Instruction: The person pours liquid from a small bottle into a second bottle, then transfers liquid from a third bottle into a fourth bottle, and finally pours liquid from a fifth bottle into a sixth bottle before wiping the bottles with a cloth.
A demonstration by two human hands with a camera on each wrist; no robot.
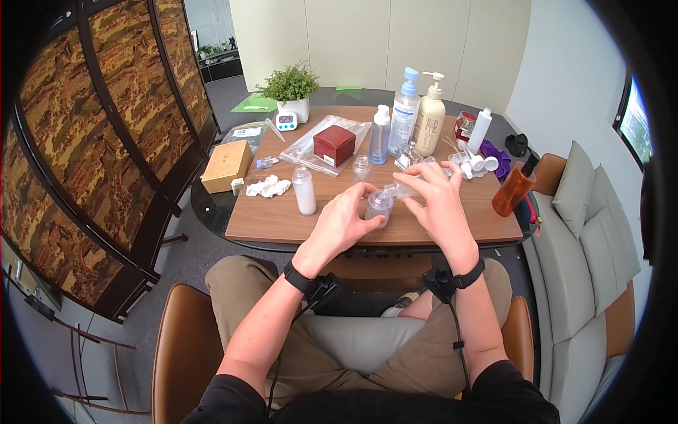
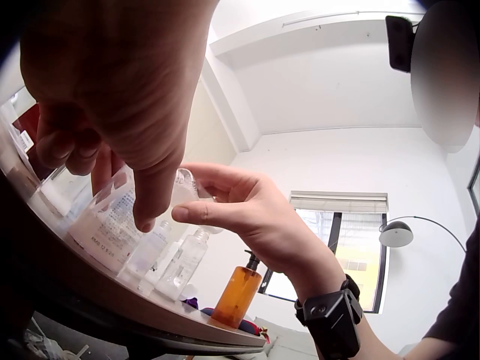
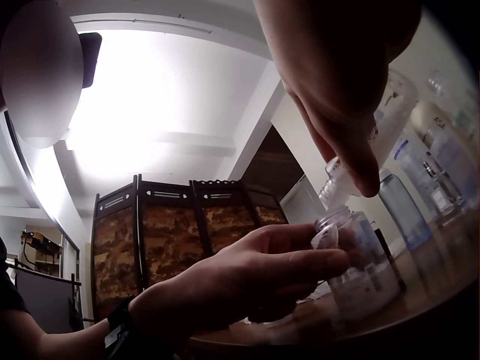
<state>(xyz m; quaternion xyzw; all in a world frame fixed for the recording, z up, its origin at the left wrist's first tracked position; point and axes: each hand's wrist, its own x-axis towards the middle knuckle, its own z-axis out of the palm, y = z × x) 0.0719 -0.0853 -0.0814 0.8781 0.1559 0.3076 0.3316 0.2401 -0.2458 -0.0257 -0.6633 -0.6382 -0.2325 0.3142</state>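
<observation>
My left hand (image 1: 342, 220) holds a small clear bottle (image 1: 379, 203) upright on the wooden table, thumb on the near side and fingers around its far side. A second clear bottle (image 3: 395, 112) is in my right hand (image 1: 439, 201), gripped between thumb and fingers. It is tilted, its threaded neck (image 3: 330, 187) pointing down at the open mouth of the upright bottle. Whitish content shows low in the upright bottle in the right wrist view. To the left stands a bottle with white content (image 1: 304, 192), and just behind is another small clear bottle (image 1: 361, 168).
Behind my hands stand a blue foam-pump bottle (image 1: 379, 138), a blue-capped bottle (image 1: 403, 116) and a cream pump bottle (image 1: 429, 116). An amber bottle (image 1: 514, 191) is at the right edge. A red box (image 1: 334, 145), crumpled tissue (image 1: 268, 186) and cardboard box (image 1: 226, 166) lie left.
</observation>
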